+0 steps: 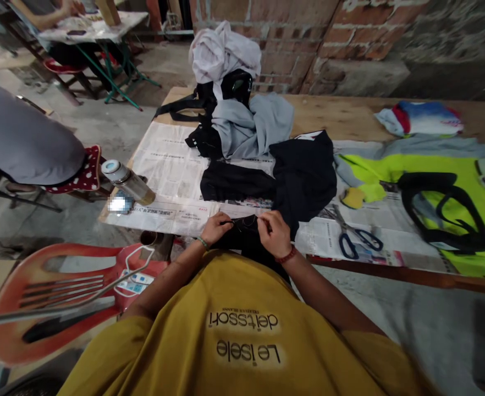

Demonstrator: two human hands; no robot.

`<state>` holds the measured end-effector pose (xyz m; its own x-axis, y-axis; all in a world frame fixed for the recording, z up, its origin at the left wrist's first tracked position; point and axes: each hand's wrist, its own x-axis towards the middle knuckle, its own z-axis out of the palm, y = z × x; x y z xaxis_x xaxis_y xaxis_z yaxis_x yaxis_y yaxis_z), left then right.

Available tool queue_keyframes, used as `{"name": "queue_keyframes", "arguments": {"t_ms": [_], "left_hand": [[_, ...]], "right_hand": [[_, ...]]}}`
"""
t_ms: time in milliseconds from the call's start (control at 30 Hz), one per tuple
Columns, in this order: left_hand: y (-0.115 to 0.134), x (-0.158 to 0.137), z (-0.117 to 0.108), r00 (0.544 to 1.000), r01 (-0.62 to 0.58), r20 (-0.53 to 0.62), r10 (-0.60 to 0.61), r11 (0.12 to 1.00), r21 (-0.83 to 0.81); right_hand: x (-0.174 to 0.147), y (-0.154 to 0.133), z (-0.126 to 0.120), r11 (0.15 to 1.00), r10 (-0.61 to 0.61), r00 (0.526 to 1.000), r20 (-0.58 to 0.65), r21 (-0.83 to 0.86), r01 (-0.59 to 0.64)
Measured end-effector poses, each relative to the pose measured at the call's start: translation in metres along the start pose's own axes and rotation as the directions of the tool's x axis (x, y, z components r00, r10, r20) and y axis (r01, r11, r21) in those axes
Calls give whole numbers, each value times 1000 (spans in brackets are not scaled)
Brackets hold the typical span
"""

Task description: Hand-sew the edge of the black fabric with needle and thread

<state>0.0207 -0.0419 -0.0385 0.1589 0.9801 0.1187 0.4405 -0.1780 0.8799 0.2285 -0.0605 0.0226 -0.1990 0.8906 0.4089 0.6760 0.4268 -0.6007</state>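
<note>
A piece of black cloth (244,225) stretches between my hands at the table's near edge, and part of it hangs over my lap. My left hand (216,228) pinches its left end. On the other side, my right hand (274,234) has thumb and forefinger pressed together at the cloth's right end; what they hold is too small to make out. A thin pale line, like thread, curves over the cloth near those fingers. Just beyond lies a dark garment (304,176) with a black sleeve (238,182) reaching left.
Scissors (358,242) with dark blue handles lie on newspaper to the right, near a yellow-green garment (415,165) and black straps (444,212). A bottle (129,181) stands at the left corner. Grey cloth (253,124) is piled behind. A red chair (73,253) and a seated person (23,132) are left.
</note>
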Motion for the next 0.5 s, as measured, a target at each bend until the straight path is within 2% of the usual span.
{"name": "queue_keyframes", "arguments": {"t_ms": [67,133,200,267,333,500], "left_hand": [[-1,-1,1,1000,10,-2,-10,1000,-11],[-1,-2,2,1000,-8,0,8,1000,-23],[0,-4,3,999,-44,23,45,998,-34],[1,-6,2,994,-83,66,86,996,-43],[3,-7,1,989,-105,99,109,993,-50],[3,-9,-1,983,-103,148,106,994,-25]], "right_hand": [[-18,-2,8,999,-17,988,153,35,12],[-30,-2,21,998,-12,938,346,63,-11],[-35,1,36,994,60,895,441,58,-95],[-33,4,46,980,159,897,412,44,-194],[-30,6,52,969,208,919,336,56,-240],[-26,6,53,983,123,961,246,103,-152]]}}
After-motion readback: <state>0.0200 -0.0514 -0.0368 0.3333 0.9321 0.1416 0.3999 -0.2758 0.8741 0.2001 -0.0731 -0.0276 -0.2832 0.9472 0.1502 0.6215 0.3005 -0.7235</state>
